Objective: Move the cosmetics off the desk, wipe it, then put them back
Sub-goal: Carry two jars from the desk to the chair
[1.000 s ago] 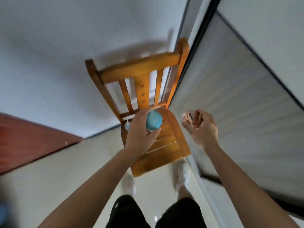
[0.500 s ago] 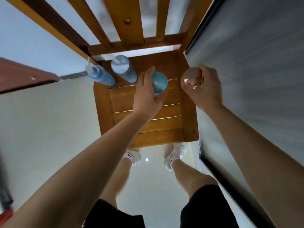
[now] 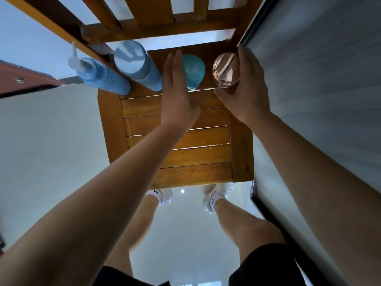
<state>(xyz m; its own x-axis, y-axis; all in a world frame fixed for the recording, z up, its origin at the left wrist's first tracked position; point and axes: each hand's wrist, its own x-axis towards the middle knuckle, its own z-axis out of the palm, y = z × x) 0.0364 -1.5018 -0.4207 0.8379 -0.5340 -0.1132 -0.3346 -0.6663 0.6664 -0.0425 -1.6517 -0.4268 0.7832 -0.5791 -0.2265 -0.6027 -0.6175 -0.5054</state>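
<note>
Head camera is looking steeply down as we are standing at a wooden chair [image 3: 185, 157], parking the cosmetics on its slatted seat while the tabletop, out of view, is waiting to be wiped. Four items are lining up along the back of the seat: a light-blue pump bottle [image 3: 99, 77], a light-blue capped bottle [image 3: 136, 65], a teal bottle [image 3: 194, 71] and a pink-lidded container [image 3: 226, 69].

Our left hand [image 3: 177, 100] is reaching in between the capped bottle and the teal bottle. Its fingers [image 3: 175, 65] are lying straight and together along the teal bottle's left side, gripping nothing. Our right hand [image 3: 245, 96] is clamping its fingers [image 3: 246, 58] round the pink-lidded container. Whether its base is sitting on the wood yet, we cannot tell.

We are judging the risk to lie in the withdrawal. The bottles are standing close together, so a left hand pulling back carelessly could be knocking the teal bottle into its neighbours. The pink-lidded container is sitting towards the seat's right side, and letting go before it is settled could be tipping it over.

Compared with half a second ago, the left fingers are no longer curling round the teal bottle. The right hand is lower, bringing its container level with the row.
</note>
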